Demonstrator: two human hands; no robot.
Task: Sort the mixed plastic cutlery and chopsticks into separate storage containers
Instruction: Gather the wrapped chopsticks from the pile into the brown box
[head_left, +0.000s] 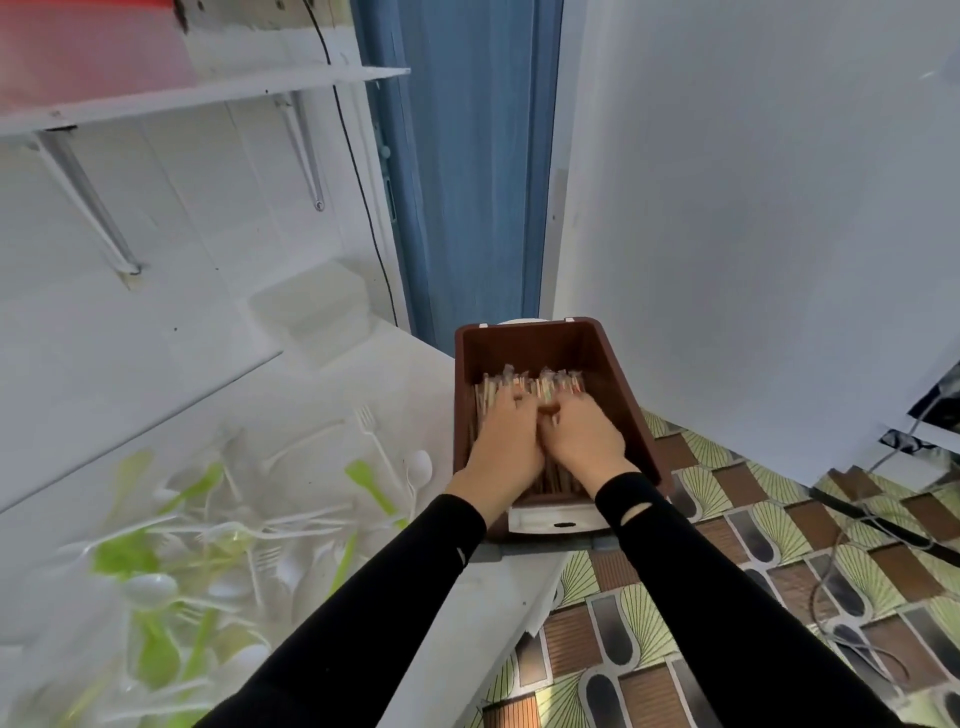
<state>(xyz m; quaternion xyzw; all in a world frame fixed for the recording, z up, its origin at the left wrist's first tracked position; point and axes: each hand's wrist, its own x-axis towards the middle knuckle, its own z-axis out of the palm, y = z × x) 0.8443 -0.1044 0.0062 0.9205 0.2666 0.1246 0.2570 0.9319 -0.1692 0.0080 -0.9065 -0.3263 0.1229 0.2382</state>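
Observation:
A brown plastic box (621, 395) stands at the right end of the white table and holds a thick layer of wrapped chopsticks (535, 387). Both my hands are inside the box, palms down on the chopsticks. My left hand (506, 441) lies on the left half and my right hand (582, 436) on the right half, side by side and nearly touching. The fingers are blurred; they look spread flat over the bundle. A heap of white and green plastic forks and spoons (208, 540) lies loose on the table at the left.
Clear plastic containers (311, 317) are stacked at the back of the white table (488, 603). A wall shelf on brackets (208, 98) hangs above. Right of the table lies patterned floor (727, 571) with cables (841, 561). A blue door (467, 182) is behind the box.

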